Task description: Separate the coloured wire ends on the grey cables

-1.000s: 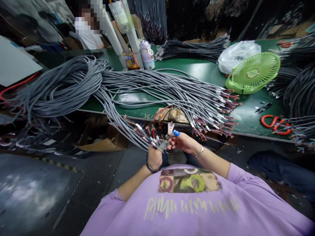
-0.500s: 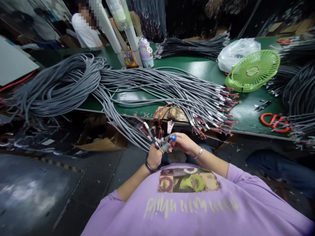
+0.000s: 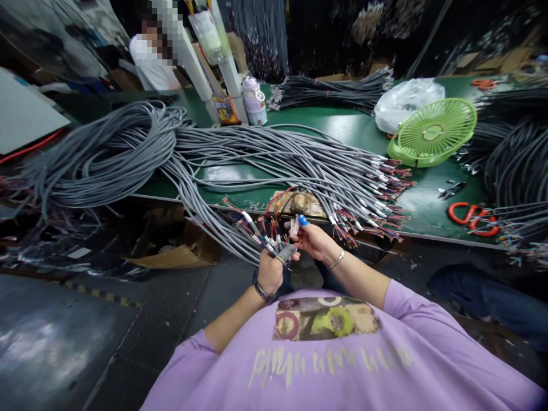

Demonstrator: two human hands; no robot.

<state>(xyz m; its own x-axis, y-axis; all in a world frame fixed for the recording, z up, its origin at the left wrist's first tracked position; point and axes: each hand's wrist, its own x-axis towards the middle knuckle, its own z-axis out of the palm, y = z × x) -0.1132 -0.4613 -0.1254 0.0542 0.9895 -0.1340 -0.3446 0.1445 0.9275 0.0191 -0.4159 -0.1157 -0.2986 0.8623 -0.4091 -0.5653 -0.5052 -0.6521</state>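
My left hand [image 3: 270, 270] is closed around a bunch of grey cables [image 3: 220, 238], with a grey cover on one of its fingers. From that grip, the stripped cable ends [image 3: 261, 231] fan upward, showing white sleeves and thin coloured wires. Just to the right, my right hand [image 3: 314, 240] has its fingers pinched together by the wire tips; what lies between them is too small to make out. A blue finger cover [image 3: 302, 220] sits on one of its fingertips, beside a pale pinkish clip-like piece [image 3: 294, 227] at the table edge.
Many more grey cables [image 3: 274, 148] lie across the green table [image 3: 346, 128], coiled at the left. A tan block [image 3: 302, 202] sits at the front edge. Rightward are a green fan [image 3: 433, 132], orange-handled scissors [image 3: 473, 218], small cutters [image 3: 452, 189] and black cables [image 3: 514, 154]. A person [image 3: 154, 63] is behind.
My right hand has shifted slightly up and away from my left hand's fingers, toward the pale piece. My left hand keeps its hold on the cables. The whole view has tilted a little.
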